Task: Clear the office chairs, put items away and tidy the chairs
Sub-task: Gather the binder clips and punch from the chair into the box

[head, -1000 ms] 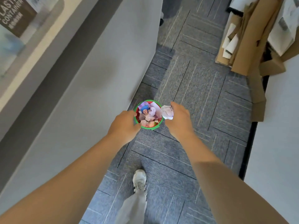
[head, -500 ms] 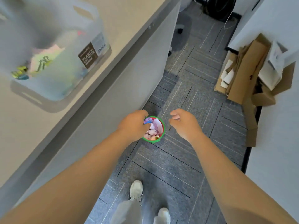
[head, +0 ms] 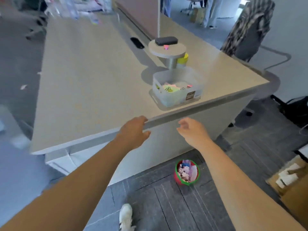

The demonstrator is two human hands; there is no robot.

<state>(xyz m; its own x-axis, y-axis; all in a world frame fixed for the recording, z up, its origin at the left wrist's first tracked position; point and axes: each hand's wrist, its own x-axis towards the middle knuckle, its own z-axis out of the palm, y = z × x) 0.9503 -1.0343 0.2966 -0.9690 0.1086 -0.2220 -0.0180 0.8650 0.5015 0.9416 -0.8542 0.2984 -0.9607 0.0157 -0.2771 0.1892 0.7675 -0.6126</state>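
Observation:
A small red bin with a green rim stands on the carpet by the desk's side panel, full of crumpled paper. My left hand hovers at the desk's front edge, fingers loosely curled, holding nothing. My right hand hangs beside it in front of the side panel, fingers apart and empty. An office chair with a striped dark garment over its back stands behind the desk's far right corner.
On the beige desk sit a clear plastic container of clips and notes, a round stand bearing a dark case, and a yellow cup. Cardboard lies on the floor at right. My white shoe is below.
The crumpled paper left my right hand and went into the bin. Both hands rose away from the bin to desk-edge height, and the view swung up over the desk.

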